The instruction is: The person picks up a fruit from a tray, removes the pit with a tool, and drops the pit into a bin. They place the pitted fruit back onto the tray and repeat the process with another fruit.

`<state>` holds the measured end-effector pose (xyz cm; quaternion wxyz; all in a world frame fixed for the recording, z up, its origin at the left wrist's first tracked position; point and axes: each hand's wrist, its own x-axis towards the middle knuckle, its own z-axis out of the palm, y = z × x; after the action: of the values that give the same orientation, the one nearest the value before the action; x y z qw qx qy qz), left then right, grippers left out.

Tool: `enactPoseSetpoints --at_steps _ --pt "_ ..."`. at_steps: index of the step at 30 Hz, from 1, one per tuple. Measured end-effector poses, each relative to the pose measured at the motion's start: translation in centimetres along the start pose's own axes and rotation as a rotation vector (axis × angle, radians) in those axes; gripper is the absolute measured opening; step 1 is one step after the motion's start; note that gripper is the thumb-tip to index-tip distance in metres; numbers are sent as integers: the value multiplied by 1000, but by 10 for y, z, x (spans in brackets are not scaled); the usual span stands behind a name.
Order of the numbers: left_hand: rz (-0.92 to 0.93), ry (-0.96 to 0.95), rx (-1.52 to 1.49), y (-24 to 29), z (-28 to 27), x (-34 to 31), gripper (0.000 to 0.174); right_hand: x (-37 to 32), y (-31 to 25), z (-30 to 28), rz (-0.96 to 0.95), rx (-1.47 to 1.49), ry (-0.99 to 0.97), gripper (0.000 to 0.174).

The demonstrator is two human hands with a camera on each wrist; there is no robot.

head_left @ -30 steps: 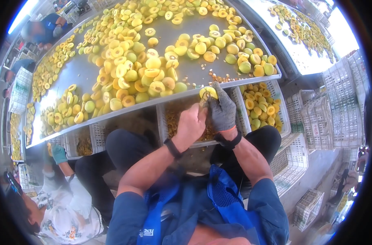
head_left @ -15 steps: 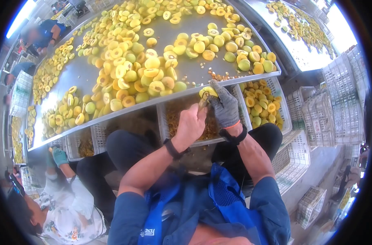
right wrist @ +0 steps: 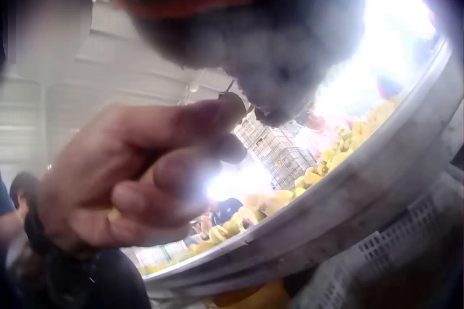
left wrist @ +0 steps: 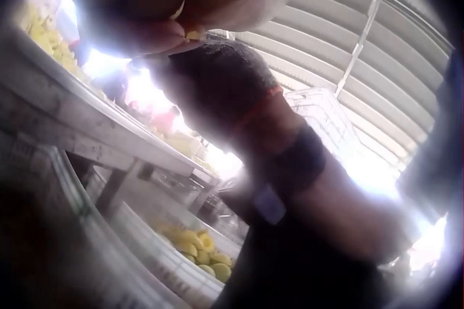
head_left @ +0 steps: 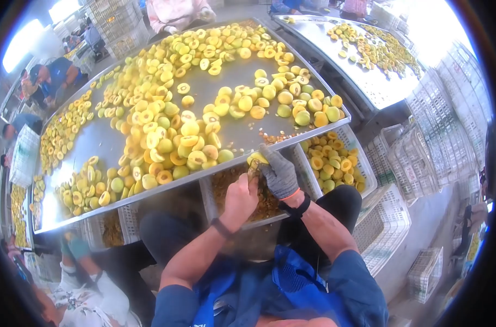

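My bare left hand (head_left: 240, 200) grips a short-handled pitting tool (head_left: 253, 168), its upper end against a yellow stone-fruit half (head_left: 256, 158). The gloved right hand (head_left: 280, 175) holds that fruit at the table's front edge, fingers bent around its far side. Both hands meet over a white crate (head_left: 209, 199) containing brownish scraps. In the right wrist view, the left hand (right wrist: 138, 171) has curled fingers, and the grey glove (right wrist: 275, 41) is above it. The left wrist view shows the dark glove (left wrist: 217, 81) close beside the left fingers; the fruit is mostly hidden there.
A metal table (head_left: 234, 76) bears heaps of halved yellow fruit (head_left: 161, 122), with loose pits (head_left: 275, 137) near its rim. A crate of fruit (head_left: 335, 163) stands right of my knees. Stacked crates (head_left: 441, 125) rise farther right. Another person (head_left: 92, 294) sits at left.
The head view has tilted up, so the table's far side and a person in pink appear. My hands sit lower and further left in the picture, still together at the fruit.
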<state>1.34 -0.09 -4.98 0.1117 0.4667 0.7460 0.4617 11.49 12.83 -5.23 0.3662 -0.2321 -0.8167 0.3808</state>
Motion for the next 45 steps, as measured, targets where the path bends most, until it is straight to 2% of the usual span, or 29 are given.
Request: enactPoseSetpoints --at_steps 3,6,9,12,18,21,24,27,30,33,36,39,42,45 --pt "10 22 -136 10 -2 1 21 -2 -3 0 -147 -179 -3 46" --pt "-138 -36 -225 16 -8 3 23 -3 -7 -1 -115 -191 -13 47" --pt "-52 -121 2 2 -14 5 24 5 -12 -13 -129 -243 -98 47" --pt "85 -126 163 -9 -15 4 24 11 14 -17 -72 -68 -183 48" --pt "-96 -210 -167 1 -21 -1 27 15 5 -26 -176 -50 -264 47" --pt "-135 -240 -237 2 -24 0 28 9 -2 -24 -203 -204 -181 47" --pt "-2 -239 -52 -8 -24 1 25 12 1 -28 -193 -200 -228 47" --pt "38 -292 -4 -8 -25 1 25 15 17 -36 -186 -95 -361 47" --pt "-80 -274 -159 4 -25 -1 26 17 7 -37 -50 114 -330 46" --pt "-169 -201 -274 8 -20 -3 26 17 -2 -35 -39 57 -255 46" --pt "-221 -236 -288 4 -19 1 26 10 5 -20 -47 16 -143 46" --pt "117 -143 17 -13 -12 -1 25 9 15 -17 -105 26 -177 46" --pt "118 -217 52 -9 -19 1 26 11 19 -25 80 316 -295 50" --pt "89 -245 23 -7 -18 -2 26 22 -11 -45 -10 59 -333 54"
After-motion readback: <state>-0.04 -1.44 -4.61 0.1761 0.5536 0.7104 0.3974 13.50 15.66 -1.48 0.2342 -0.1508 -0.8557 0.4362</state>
